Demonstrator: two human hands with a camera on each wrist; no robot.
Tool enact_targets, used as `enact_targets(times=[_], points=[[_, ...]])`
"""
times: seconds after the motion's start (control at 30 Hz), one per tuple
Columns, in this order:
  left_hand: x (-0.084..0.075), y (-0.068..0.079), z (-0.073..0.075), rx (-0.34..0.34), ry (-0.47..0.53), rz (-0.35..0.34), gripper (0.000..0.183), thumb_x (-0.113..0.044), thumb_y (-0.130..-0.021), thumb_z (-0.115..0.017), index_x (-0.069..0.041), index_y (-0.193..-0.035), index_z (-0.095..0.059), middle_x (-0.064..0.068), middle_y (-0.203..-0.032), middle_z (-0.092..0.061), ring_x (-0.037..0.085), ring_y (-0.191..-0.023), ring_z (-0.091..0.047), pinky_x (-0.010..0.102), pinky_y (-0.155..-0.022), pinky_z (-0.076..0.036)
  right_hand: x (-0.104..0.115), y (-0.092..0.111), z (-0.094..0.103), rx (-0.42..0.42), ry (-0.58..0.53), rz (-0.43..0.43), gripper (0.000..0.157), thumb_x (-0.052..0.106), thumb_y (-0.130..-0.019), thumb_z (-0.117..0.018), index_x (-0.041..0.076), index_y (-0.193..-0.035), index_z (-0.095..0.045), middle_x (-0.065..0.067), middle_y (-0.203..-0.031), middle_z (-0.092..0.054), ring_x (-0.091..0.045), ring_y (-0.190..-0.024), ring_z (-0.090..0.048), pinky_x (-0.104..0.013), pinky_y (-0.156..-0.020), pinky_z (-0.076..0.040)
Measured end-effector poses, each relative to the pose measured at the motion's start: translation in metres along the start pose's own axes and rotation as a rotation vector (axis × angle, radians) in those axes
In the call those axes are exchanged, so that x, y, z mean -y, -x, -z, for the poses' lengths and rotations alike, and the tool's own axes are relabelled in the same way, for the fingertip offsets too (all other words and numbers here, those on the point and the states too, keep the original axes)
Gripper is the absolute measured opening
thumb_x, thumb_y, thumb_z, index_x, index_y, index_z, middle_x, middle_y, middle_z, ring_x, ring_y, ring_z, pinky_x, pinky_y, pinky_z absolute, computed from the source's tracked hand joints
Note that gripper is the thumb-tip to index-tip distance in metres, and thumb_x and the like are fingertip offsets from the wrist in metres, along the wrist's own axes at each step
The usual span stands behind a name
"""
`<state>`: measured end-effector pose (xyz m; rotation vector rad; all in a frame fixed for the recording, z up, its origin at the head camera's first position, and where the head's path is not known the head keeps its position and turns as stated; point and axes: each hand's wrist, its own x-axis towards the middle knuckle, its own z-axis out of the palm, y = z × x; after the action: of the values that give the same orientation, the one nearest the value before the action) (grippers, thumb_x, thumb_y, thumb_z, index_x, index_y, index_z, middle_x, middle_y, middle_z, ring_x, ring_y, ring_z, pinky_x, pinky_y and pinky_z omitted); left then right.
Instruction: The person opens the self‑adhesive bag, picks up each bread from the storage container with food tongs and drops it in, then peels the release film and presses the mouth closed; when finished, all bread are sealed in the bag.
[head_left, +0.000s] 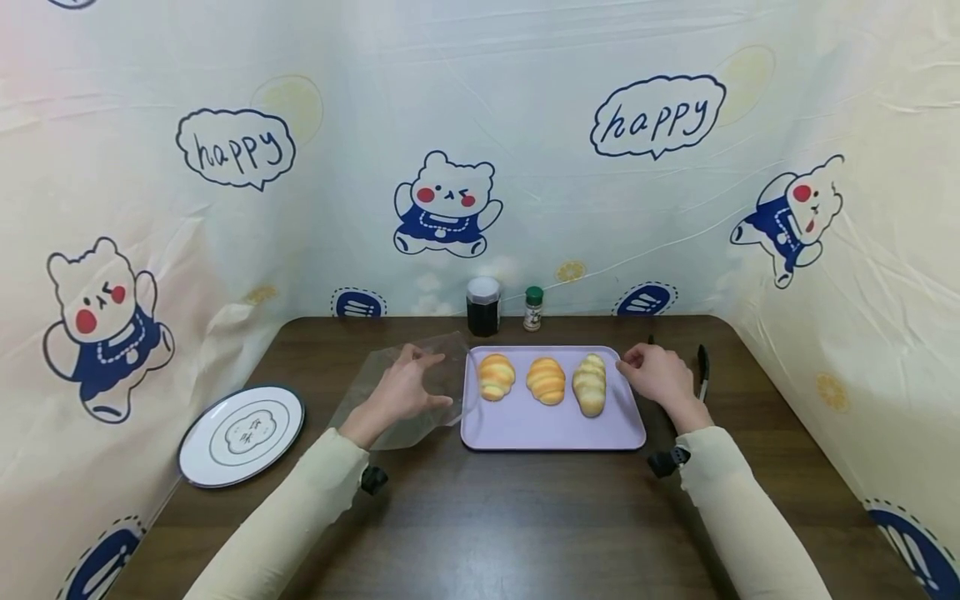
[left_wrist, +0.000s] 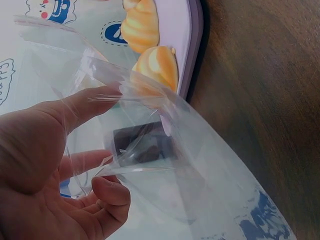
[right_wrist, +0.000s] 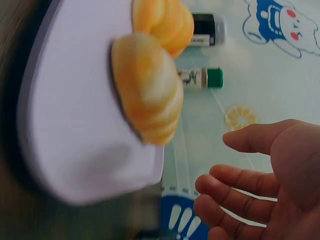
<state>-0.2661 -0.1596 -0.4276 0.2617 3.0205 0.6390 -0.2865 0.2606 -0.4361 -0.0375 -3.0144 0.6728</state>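
A clear plastic bag (head_left: 438, 379) stands spread at the left side of a lilac tray (head_left: 555, 435). My left hand (left_wrist: 75, 165) holds it near its mouth, with the thumb and fingers apart and some fingers curled at the film. On the tray lie three bread rolls: a golden one (head_left: 496, 377) at left, another golden roll (head_left: 546, 381) in the middle and a longer, paler one (head_left: 589, 385) at right. My right hand (head_left: 657, 377) hovers by the tray's right edge, nearest the pale roll. Its fingers (right_wrist: 240, 180) are loosely bent and hold nothing.
A dark jar with a pale lid (head_left: 483, 307) and a green-capped shaker (head_left: 533, 308) stand behind the tray. At far left lies a white plate (head_left: 242, 437) with a dark rim. A black-handled utensil (head_left: 702, 367) lies beyond my right hand, partly hidden.
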Motion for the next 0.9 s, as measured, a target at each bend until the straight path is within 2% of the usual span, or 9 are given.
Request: enact_targets(times=[0.23,0.47,0.7,0.9], points=[[-0.001,0.001,0.001,-0.004,0.0,-0.011,0.084,-0.039,-0.077,-0.086,-0.016,-0.149,-0.049,0.02,-0.141,-0.042,0.032,-0.101,-0.063,0.047,-0.086,-0.058,-0.026,0.005,0.008,0.053,0.104,-0.099,0.052,0.048,-0.094,-0.059,0.006,-0.123,-0.065,-0.021,-0.117,-0.069,-0.041,-0.098,-0.064,-0.053,-0.07,-0.049],[-0.002,0.001,0.002,-0.003,-0.002,-0.005,0.083,-0.039,-0.077,-0.085,-0.017,-0.149,-0.049,0.019,-0.142,-0.042,0.031,-0.099,-0.063,0.046,-0.085,-0.058,-0.053,0.012,0.016,0.11,0.176,-0.17,0.066,0.053,-0.092,-0.059,-0.003,-0.128,-0.061,-0.031,-0.115,-0.066,-0.046,-0.093,-0.063,-0.054,-0.067,-0.048],[-0.001,0.0,0.002,0.0,-0.001,0.004,0.082,-0.038,-0.078,-0.085,-0.017,-0.148,-0.049,0.019,-0.141,-0.042,0.031,-0.099,-0.063,0.047,-0.085,-0.058,-0.077,0.017,0.015,0.154,0.208,-0.261,0.095,0.066,-0.085,-0.06,-0.011,-0.139,-0.045,-0.04,-0.122,-0.056,-0.043,-0.086,-0.058,-0.047,-0.063,-0.045],[-0.001,0.0,0.001,0.001,-0.004,0.005,0.081,-0.038,-0.078,-0.085,-0.017,-0.148,-0.05,0.019,-0.141,-0.042,0.032,-0.101,-0.063,0.047,-0.086,-0.058,-0.085,0.02,0.013,0.181,0.221,-0.282,0.117,0.077,-0.078,-0.06,-0.014,-0.145,-0.032,-0.045,-0.124,-0.052,-0.047,-0.089,-0.057,-0.052,-0.068,-0.045]])
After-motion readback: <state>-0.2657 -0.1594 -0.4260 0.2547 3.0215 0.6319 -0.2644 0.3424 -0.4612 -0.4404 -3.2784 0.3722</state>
